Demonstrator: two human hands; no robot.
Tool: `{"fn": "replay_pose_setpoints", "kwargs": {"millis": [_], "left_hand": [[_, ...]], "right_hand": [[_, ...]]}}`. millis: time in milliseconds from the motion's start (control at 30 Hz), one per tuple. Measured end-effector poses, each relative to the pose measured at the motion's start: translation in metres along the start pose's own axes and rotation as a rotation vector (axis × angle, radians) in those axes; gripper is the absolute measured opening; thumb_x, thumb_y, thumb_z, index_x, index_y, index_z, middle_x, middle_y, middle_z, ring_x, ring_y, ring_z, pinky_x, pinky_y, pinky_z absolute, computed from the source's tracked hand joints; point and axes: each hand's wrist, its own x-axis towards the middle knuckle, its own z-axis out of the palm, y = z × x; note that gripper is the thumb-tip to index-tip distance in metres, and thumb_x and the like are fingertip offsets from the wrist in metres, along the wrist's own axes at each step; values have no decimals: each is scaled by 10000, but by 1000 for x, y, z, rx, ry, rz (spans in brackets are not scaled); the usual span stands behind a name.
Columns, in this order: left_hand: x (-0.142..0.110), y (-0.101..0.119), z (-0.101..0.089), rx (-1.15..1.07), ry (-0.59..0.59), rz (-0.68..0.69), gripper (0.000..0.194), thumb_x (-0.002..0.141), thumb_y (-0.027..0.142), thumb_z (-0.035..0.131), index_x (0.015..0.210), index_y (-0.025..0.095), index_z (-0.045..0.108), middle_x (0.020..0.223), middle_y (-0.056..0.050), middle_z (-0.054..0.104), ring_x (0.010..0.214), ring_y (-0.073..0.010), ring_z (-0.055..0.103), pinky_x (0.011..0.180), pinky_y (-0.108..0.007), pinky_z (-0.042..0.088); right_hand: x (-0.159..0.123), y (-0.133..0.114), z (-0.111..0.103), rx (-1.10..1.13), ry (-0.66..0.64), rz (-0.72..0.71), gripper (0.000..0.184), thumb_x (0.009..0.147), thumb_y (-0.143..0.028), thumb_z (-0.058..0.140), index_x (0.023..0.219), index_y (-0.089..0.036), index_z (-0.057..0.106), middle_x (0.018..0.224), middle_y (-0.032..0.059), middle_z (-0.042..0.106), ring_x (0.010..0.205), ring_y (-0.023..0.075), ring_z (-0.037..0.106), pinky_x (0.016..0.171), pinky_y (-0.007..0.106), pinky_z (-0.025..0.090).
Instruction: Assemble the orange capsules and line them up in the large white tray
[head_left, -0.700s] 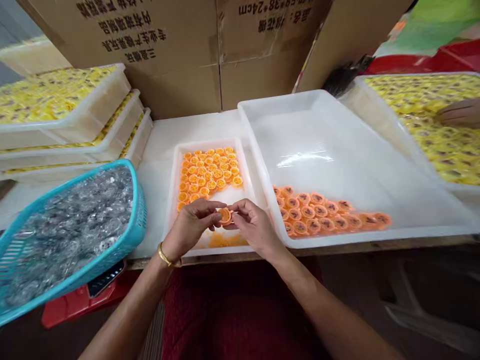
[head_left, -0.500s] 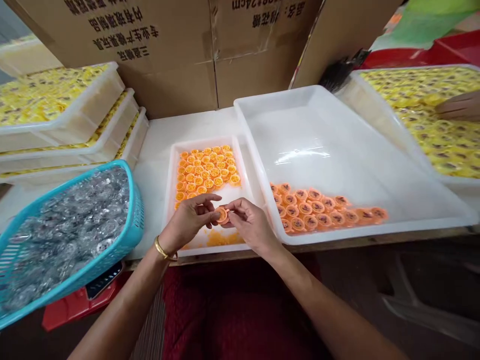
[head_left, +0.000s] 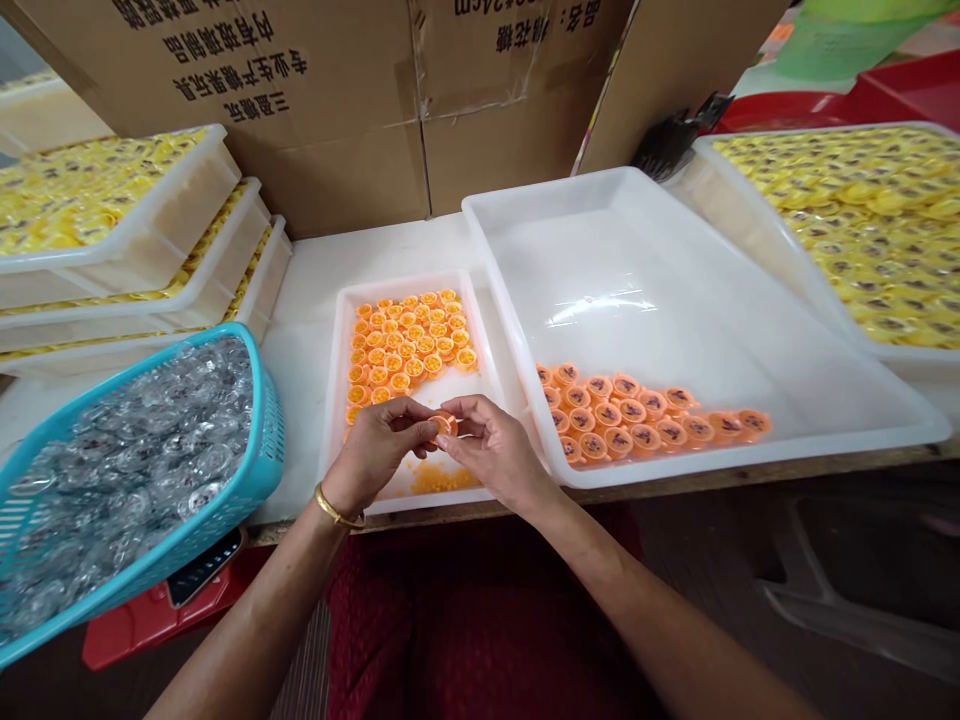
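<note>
Right hand [head_left: 495,445] further over orange cup [head_left: 442,424]; co-worker's hand gone.

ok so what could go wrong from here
The orange cup is pinched in the fingertips of the left hand and right hand, so it might slip into the small tray, where loose orange bits already lie.

The large tray sits along the table's front edge; a bump could shift its cups.

The blue basket is quite full, so a knock might spill some clear packets.

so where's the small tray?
Head view, just left of centre: the small tray sits between blue basket (left) and big tray (right), partly below the left hand and right hand.
</note>
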Motion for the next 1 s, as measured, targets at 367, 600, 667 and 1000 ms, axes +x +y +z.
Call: {"fn": "replay_pose_setpoints", "kwargs": {"millis": [367, 600, 667, 1000], "left_hand": [[-7, -5, 15, -172, 142, 5, 208, 653, 282, 765, 747, 128, 662, 648, -13, 688, 566, -107, 622, 580, -229, 513], [-7, -14, 20, -173, 186, 16, 219, 673, 287, 748, 795, 131, 656, 666, 6, 660, 549, -103, 618, 567, -234, 522], [-8, -17, 22, -196, 183, 13, 262, 670, 290, 752, 859, 142, 650, 659, 28, 634, 543, -101, 617, 561, -232, 523], [-12, -12, 18, -12, 100, 31, 297, 722, 354, 704, 893, 126, 620, 694, -13, 648, 580, -136, 641, 575, -261, 531]], "right_hand": [[-1, 1, -1, -26, 28, -24, 260, 763, -326, 656, 977, -183, 620, 905, 53, 676, 817, 174, 650, 705, 316, 566], [-2, 0, 0, -37, 62, -30, 205, 783, -318, 642, 939, -186, 628, 860, 41, 679, 784, 168, 655, 729, 320, 558], [-1, -2, 0, -24, 63, -21, 191, 783, -310, 636, 928, -187, 624, 874, 42, 679, 789, 165, 653, 736, 320, 557], [0, -4, -1, 127, 35, 22, 269, 741, -256, 639, 1003, -200, 615, 965, 46, 657, 838, 164, 640, 780, 338, 542]]}}
